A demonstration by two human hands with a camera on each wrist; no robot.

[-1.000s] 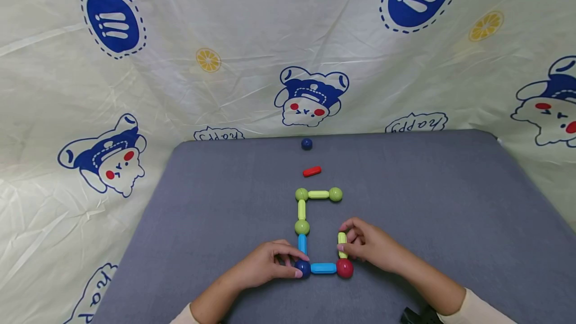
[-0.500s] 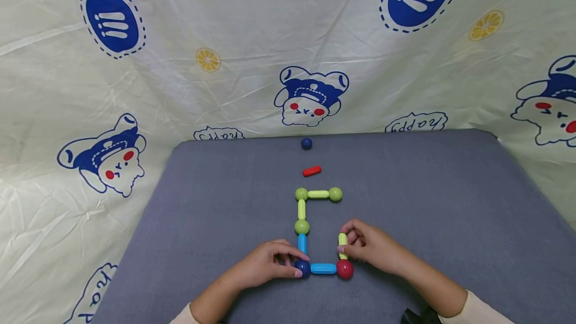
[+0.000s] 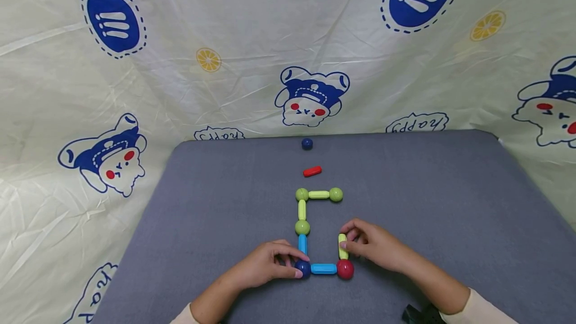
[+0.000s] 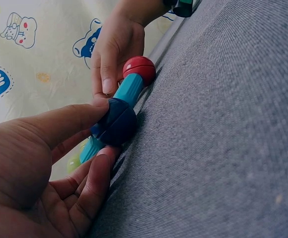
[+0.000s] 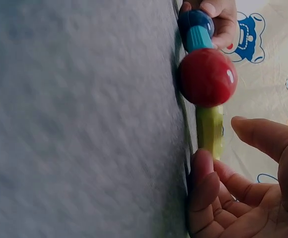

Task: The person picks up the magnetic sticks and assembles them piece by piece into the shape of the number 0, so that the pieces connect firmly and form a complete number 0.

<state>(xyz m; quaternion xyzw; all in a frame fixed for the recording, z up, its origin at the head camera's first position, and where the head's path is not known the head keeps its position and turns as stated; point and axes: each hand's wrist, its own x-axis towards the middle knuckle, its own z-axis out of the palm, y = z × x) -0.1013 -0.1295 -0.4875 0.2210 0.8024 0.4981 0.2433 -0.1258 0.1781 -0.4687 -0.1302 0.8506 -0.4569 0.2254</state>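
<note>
My left hand point(image 3: 273, 262) grips a dark blue ball point(image 4: 115, 122) at the near left corner of a magnetic ball-and-rod shape, thumb on one side and fingers on the other. A light blue rod point(image 3: 324, 269) joins that ball to a red ball point(image 3: 345, 269). From the red ball a yellow-green rod point(image 3: 343, 247) points away from me. My right hand point(image 3: 375, 245) is at this rod; in the right wrist view its fingertips touch the rod's far end, while the thumb point(image 5: 263, 133) stands apart from it. Another blue rod point(image 3: 303, 244) runs up to a green ball point(image 3: 302, 227).
Further up, a yellow-green rod point(image 3: 302, 210) leads to a corner green ball point(image 3: 302, 194), then a rod point(image 3: 318, 194) and an end green ball point(image 3: 335, 194). Beyond lie a loose red rod point(image 3: 312, 171) and a dark blue ball point(image 3: 307, 144) near the far edge of the grey table point(image 3: 225, 189).
The right thumb has shifted slightly, off the side of the yellow-green rod. My left hand keeps its hold on the dark blue ball, and the pieces stay almost where they were.
</note>
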